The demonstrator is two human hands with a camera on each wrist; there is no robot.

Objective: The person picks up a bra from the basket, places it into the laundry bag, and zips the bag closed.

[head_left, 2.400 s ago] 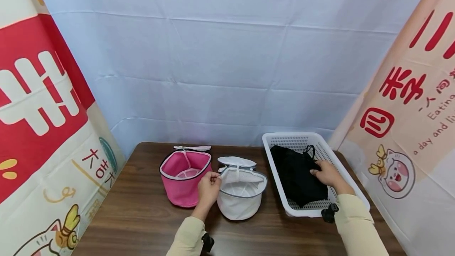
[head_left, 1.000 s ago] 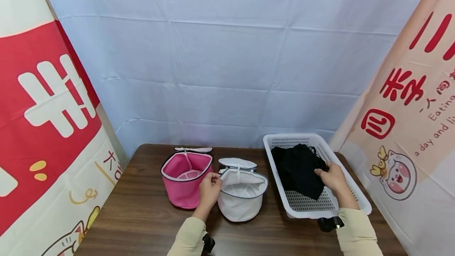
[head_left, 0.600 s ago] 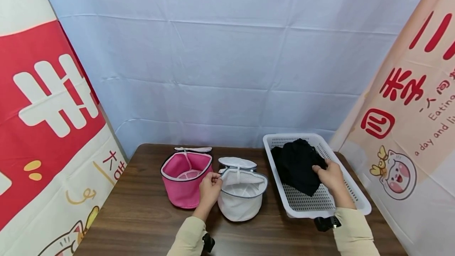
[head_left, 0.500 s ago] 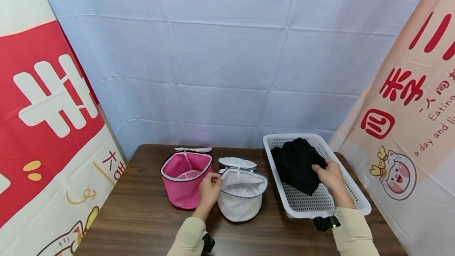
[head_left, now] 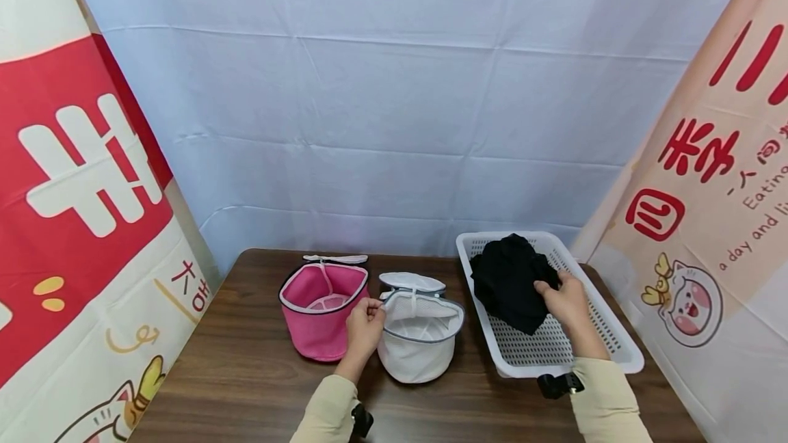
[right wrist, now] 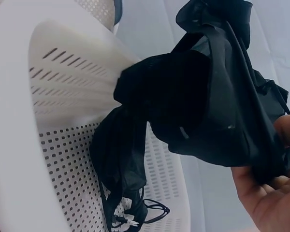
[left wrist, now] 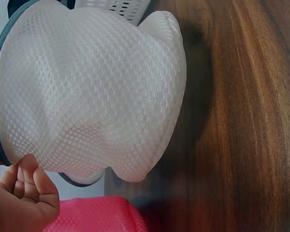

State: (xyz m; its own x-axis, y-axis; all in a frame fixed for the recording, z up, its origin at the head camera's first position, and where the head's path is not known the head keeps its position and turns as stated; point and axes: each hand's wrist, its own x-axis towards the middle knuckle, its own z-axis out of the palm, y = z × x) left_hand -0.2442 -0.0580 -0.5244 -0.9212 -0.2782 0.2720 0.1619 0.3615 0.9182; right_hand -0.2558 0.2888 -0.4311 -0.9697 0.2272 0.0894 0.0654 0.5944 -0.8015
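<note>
My left hand point(head_left: 364, 327) pinches the left rim of a white mesh laundry bag point(head_left: 416, 357), whose round lid hangs folded back. In the left wrist view its honeycomb mesh point(left wrist: 96, 92) fills the middle, with fingertips at the dark zipper edge. A pink mesh laundry bag point(head_left: 315, 333) stands just left, also unzipped. Over the white basket point(head_left: 615, 333), my right hand point(head_left: 568, 303) grips a crumpled black garment point(head_left: 511, 282). The right wrist view shows that garment point(right wrist: 222, 106) lifted, and more black fabric with thin cords point(right wrist: 118, 154) in the basket. The garment's exact kind is unclear.
A brown wooden table point(head_left: 246, 368) carries both bags and the basket. Behind it hangs a pale blue cloth point(head_left: 394, 122). Printed curtains close off the left point(head_left: 37, 238) and right point(head_left: 708, 224) sides.
My right hand has picked up the black garment, which lay flatter before, bunching and raising it while shifting slightly left. My left hand stays on the white bag's rim.
</note>
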